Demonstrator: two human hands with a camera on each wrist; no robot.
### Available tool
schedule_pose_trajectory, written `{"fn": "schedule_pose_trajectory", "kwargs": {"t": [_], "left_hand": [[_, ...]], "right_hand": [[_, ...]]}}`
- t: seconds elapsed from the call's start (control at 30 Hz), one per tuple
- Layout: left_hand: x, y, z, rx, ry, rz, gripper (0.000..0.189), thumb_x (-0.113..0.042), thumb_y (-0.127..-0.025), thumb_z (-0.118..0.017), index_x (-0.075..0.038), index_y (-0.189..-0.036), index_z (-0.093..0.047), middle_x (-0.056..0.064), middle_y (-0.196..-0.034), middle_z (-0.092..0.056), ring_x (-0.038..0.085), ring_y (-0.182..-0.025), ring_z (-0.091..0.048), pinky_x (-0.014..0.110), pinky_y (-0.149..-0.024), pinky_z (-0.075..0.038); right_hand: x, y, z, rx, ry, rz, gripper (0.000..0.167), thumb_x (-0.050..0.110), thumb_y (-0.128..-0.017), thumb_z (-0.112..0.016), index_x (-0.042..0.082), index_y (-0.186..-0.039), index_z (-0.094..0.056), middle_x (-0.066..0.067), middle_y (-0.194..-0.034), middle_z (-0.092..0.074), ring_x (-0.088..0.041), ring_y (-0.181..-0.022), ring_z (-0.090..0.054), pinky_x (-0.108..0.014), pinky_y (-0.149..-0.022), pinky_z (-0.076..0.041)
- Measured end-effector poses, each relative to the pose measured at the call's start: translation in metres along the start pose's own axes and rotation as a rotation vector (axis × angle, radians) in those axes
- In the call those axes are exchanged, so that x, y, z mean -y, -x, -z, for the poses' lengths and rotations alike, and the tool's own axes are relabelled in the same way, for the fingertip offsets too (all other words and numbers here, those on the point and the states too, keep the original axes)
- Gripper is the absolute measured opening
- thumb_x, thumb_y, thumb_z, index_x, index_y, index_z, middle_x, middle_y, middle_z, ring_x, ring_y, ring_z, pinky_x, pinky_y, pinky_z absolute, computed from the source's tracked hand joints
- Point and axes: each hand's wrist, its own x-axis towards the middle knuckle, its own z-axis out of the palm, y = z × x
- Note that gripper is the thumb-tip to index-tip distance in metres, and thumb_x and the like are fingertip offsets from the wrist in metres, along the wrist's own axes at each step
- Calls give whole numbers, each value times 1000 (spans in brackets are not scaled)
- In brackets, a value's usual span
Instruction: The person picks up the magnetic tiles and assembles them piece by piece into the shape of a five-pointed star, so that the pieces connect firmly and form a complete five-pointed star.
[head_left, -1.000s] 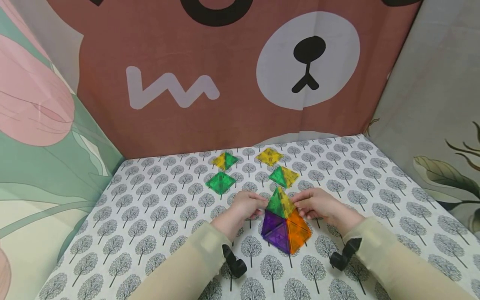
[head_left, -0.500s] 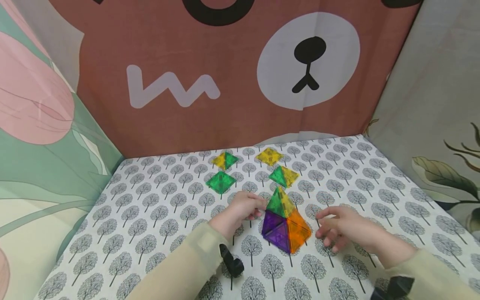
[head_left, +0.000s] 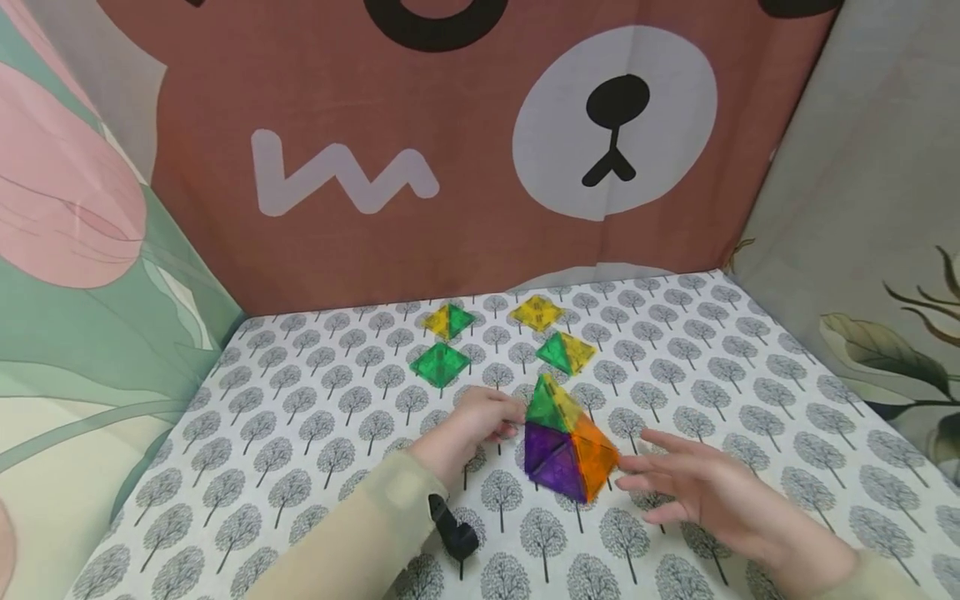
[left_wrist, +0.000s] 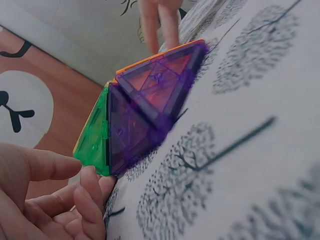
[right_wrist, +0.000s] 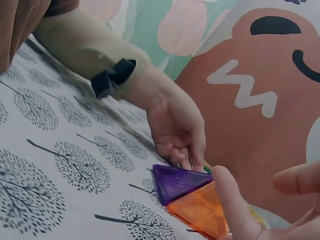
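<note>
A structure of translucent magnetic tiles (head_left: 553, 473) stands on the cloth, with green and yellow triangles at its far end, purple ones front left and orange ones front right. My left hand (head_left: 480, 421) pinches the corner of its green tile (left_wrist: 95, 140) between thumb and fingers. On the other side my right hand (head_left: 697, 492) is spread, its fingertips right at the orange tile (head_left: 596, 457). From the right wrist, the purple tile (right_wrist: 180, 184) and orange side appear beyond my extended fingers.
Behind the structure lie several small tile pieces: a green one (head_left: 440, 365), a green-yellow one (head_left: 566, 353), a yellow one (head_left: 537, 313) and a yellow-green one (head_left: 449, 321). A brown bear-print cloth (head_left: 337, 258) closes off the back.
My right hand let go of the yellow side, drew back right, then came in beside the orange tile with fingers spread. The structure has turned slightly; my left hand stays at the green tile.
</note>
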Motion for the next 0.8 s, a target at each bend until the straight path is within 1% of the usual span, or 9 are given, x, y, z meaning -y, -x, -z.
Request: {"fn": "schedule_pose_trajectory", "kwargs": {"t": [0.13, 0.23, 0.37, 0.47, 0.6, 0.7, 0.8], "left_hand": [[8, 11, 11, 1, 12, 16, 23, -7, -88, -70, 0, -110, -72, 8, -89, -71, 10, -60, -61, 19, -50, -48], [11, 23, 16, 24, 50, 24, 30, -6, -88, -68, 2, -118, -67, 10, -91, -72, 11, -61, -62, 19, -50, -50], [14, 41, 19, 41, 109, 48, 36, -2, -91, -64, 6, -126, -59, 12, -94, -72, 12, -62, -63, 20, -50, -52], [15, 51, 19, 42, 130, 63, 38, -1, -92, -62, 8, -128, -56, 13, -95, -72, 13, -63, -63, 19, -49, -51], [18, 58, 20, 40, 120, 54, 42, -2, -91, -64, 10, -129, -53, 13, -93, -72, 13, -63, -63, 17, -48, -49], [19, 60, 21, 35, 118, 51, 43, -2, -90, -65, 11, -129, -53, 13, -92, -72, 13, -63, -63, 18, -48, -49], [20, 62, 22, 34, 128, 58, 42, -2, -89, -65, 11, -127, -53, 13, -92, -72, 13, -63, -63, 19, -49, -51]], "right_hand": [[5, -13, -6, -42, 42, 12, 73, 26, -108, -37, 0, -154, 14, -34, -154, -20, -31, -121, -56, -46, -94, -52], [11, -23, -6, -42, 55, 0, 75, 36, -109, -33, 2, -153, 17, -36, -155, -12, -33, -115, -61, -43, -96, -51], [18, -35, -5, -25, 45, -10, 80, 44, -108, -31, 2, -153, 20, -37, -155, -7, -32, -111, -63, -41, -95, -52], [21, -43, -5, -27, 52, -11, 82, 47, -107, -32, 2, -153, 17, -38, -154, -7, -29, -113, -62, -40, -91, -54], [23, -50, -6, -18, 84, -12, 80, 49, -107, -31, 1, -154, 14, -39, -153, -8, -29, -112, -63, -38, -90, -55], [24, -56, -7, -8, 99, -10, 81, 49, -106, -31, 1, -155, 12, -39, -153, -9, -30, -110, -63, -37, -90, -54], [26, -62, -8, -17, 109, -15, 81, 49, -106, -32, 0, -155, 9, -38, -154, -11, -29, -109, -63, -37, -89, -55]]}}
